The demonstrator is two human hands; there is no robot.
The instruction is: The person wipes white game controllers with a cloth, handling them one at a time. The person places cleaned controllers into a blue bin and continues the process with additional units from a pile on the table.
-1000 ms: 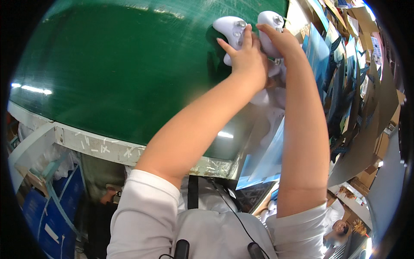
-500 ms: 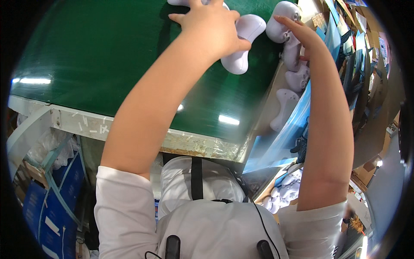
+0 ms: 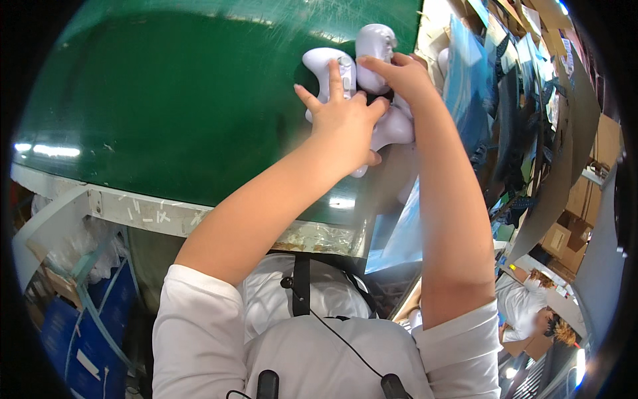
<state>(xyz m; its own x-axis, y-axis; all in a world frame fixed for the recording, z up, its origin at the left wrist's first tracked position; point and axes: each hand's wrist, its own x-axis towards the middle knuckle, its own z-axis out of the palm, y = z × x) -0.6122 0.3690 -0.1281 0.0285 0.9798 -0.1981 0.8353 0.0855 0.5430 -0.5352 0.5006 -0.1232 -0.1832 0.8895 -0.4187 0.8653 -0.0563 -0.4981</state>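
Green surface [image 3: 166, 113] w/ white game controllers at its far right edge: left hand [image 3: 342, 123] lies spread on one controller [image 3: 327, 66], right hand [image 3: 399, 74] pinches another [image 3: 375, 43] just beside it, prob. mid-sorting, needing careful separation.

Both hands work at the far right corner of a green surface [image 3: 153, 113]. The left hand [image 3: 345, 126] lies spread over a white game controller shell [image 3: 325, 66], fingers pressing it down. The right hand [image 3: 402, 73] grips a second white shell [image 3: 375, 43] just beside the first, the two shells touching. More white shells [image 3: 395, 126] sit under the hands at the surface's edge. A blue plastic sheet [image 3: 405, 233] hangs below that edge, and cardboard boxes [image 3: 565, 226] crowd the right side.
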